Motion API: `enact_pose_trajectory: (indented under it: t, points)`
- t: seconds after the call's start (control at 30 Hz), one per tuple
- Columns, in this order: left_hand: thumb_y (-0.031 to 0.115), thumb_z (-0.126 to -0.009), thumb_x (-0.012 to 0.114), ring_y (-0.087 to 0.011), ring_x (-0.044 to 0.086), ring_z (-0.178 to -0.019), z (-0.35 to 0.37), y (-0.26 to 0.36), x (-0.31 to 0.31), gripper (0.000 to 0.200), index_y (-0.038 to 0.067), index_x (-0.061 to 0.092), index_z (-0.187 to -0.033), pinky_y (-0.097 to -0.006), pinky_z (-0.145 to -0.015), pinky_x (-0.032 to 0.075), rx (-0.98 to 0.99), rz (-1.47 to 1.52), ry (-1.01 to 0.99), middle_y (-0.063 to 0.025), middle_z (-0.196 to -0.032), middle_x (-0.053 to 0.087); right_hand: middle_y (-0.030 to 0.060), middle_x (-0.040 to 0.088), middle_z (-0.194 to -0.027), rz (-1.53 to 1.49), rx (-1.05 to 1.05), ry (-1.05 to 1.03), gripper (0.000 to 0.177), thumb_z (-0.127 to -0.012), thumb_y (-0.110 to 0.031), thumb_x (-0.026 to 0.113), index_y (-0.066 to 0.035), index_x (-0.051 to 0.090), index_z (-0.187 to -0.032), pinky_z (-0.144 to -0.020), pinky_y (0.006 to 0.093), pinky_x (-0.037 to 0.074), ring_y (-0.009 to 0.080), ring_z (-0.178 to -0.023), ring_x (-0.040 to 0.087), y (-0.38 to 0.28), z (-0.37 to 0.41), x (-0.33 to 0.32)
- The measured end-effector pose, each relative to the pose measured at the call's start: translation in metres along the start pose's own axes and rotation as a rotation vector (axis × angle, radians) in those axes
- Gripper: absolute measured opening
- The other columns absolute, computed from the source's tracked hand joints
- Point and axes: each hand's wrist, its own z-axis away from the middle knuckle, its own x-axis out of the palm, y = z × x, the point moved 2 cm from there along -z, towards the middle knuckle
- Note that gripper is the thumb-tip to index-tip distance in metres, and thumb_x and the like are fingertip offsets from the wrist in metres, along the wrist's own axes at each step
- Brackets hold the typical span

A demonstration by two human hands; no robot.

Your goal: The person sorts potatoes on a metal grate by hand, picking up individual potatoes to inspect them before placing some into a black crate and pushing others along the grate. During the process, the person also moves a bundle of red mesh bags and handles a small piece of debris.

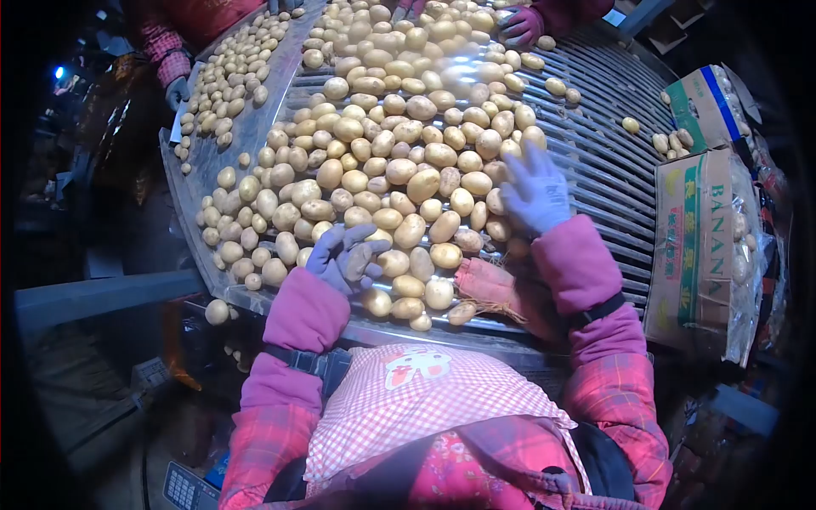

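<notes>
A broad heap of pale potatoes [422, 184] lies on the sorting table in front of me. My left hand [333, 252], in a grey-purple glove, is at the near left of the heap, its fingers curled round a dull, darker potato [362, 260]. On the heap's right edge, my right hand [537, 192] in the same kind of glove has its fingers stretched out against the outermost potatoes. Between my forearms, a reddish-pink cloth or sack [486, 280] with frayed ends lies at the near edge, beside several potatoes.
Slatted metal bars [599, 161] run to the right of the heap, carrying a few loose potatoes. Beyond them stand a banana carton [693, 246] and another carton [705, 106]. A metal divider [285, 76] separates a second potato pile [228, 85] at left. Co-workers' gloved hands [520, 27] are across the table.
</notes>
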Motion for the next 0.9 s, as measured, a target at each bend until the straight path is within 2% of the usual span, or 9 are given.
enact_pose_trajectory:
  t: [0.07,0.13,0.17,0.3,0.37,0.5,0.63,0.7,0.9]
  points:
    - [0.052,-0.093,0.045,-0.0273,0.062,-0.079,0.002,-0.001,0.004,0.06,0.011,0.043,-0.137,-0.0344,-0.065,0.052,0.044,-0.132,0.095,-0.0172,-0.121,0.059,0.0175,0.04,-0.141,-0.014,-0.015,0.012,0.055,-0.08,-0.044,0.059,-0.019,0.055,-0.129,-0.103,0.0507,0.03,0.0374,-0.125,0.041,-0.039,-0.004,-0.006]
    - [0.049,-0.093,0.046,-0.0289,0.06,-0.089,0.003,-0.003,0.004,0.058,0.011,0.045,-0.136,-0.0344,-0.068,0.052,0.039,0.073,-0.025,-0.0178,-0.126,0.055,0.0162,0.041,-0.14,-0.064,-0.081,0.023,0.057,-0.081,-0.044,0.058,-0.015,0.052,-0.13,-0.104,0.0509,0.028,0.035,-0.126,0.04,-0.075,-0.01,0.007]
    - [0.049,-0.093,0.046,-0.0296,0.059,-0.093,0.0,-0.004,-0.003,0.057,0.01,0.045,-0.135,-0.0357,-0.07,0.052,0.05,0.167,-0.108,-0.0178,-0.128,0.055,0.0165,0.039,-0.142,-0.206,-0.006,-0.309,0.066,-0.081,-0.048,0.057,-0.014,0.045,-0.136,-0.106,0.053,0.025,0.0335,-0.131,0.035,-0.094,-0.012,0.007]
    - [0.049,-0.094,0.042,-0.038,0.051,-0.114,0.016,0.006,0.003,0.058,0.012,0.043,-0.137,-0.0489,-0.086,0.049,0.16,0.303,-0.33,-0.0196,-0.137,0.045,0.0174,0.033,-0.147,-0.092,-0.033,-0.201,0.08,-0.079,-0.055,0.056,-0.011,0.035,-0.143,-0.112,0.0558,0.015,0.0337,-0.139,0.026,-0.126,0.012,0.033]
    - [0.056,-0.09,0.042,-0.0406,0.043,-0.123,0.034,0.014,-0.003,0.064,0.015,0.038,-0.14,-0.056,-0.094,0.043,0.228,0.279,-0.257,-0.0203,-0.142,0.038,0.0177,0.032,-0.147,-0.055,-0.069,-0.37,0.075,-0.079,-0.052,0.059,-0.019,0.038,-0.143,-0.11,0.0568,0.017,0.0388,-0.138,0.026,-0.148,0.023,0.01]
    - [0.05,-0.091,0.046,-0.0418,0.041,-0.126,0.064,0.021,0.0,0.062,0.012,0.037,-0.139,-0.0599,-0.098,0.037,0.333,0.303,-0.174,-0.0196,-0.141,0.039,0.0177,0.037,-0.143,-0.142,-0.225,-0.357,0.068,-0.079,-0.051,0.059,-0.021,0.045,-0.138,-0.108,0.0591,0.02,0.0431,-0.132,0.031,-0.172,0.036,0.013]
    - [0.022,-0.087,0.06,-0.0258,0.06,-0.105,0.099,0.021,-0.018,0.049,0.01,0.044,-0.132,-0.0373,-0.082,0.054,0.447,0.046,-0.041,-0.0153,-0.13,0.05,0.0175,0.045,-0.137,-0.159,-0.165,-0.212,0.054,-0.083,-0.038,0.058,-0.018,0.051,-0.133,-0.108,0.0541,0.025,0.042,-0.129,0.037,-0.186,0.045,0.011]
    - [0.015,-0.086,0.058,-0.0243,0.063,-0.095,0.141,0.031,-0.037,0.045,0.011,0.046,-0.13,-0.036,-0.076,0.056,0.46,-0.003,0.029,-0.0146,-0.125,0.054,0.0178,0.049,-0.134,-0.134,-0.216,-0.117,0.05,-0.085,-0.03,0.057,-0.012,0.052,-0.131,-0.108,0.0496,0.027,0.0401,-0.127,0.041,-0.178,0.049,0.022]
    - [0.016,-0.085,0.057,-0.0127,0.055,-0.058,0.299,0.015,-0.116,0.044,0.013,0.048,-0.128,-0.0253,-0.044,0.037,0.783,0.052,0.306,-0.0117,-0.112,0.06,0.0176,0.051,-0.132,-0.125,-0.305,-0.024,0.044,-0.087,-0.019,0.056,-0.007,0.053,-0.129,-0.105,0.0476,0.032,0.0359,-0.124,0.045,-0.173,0.049,0.036]
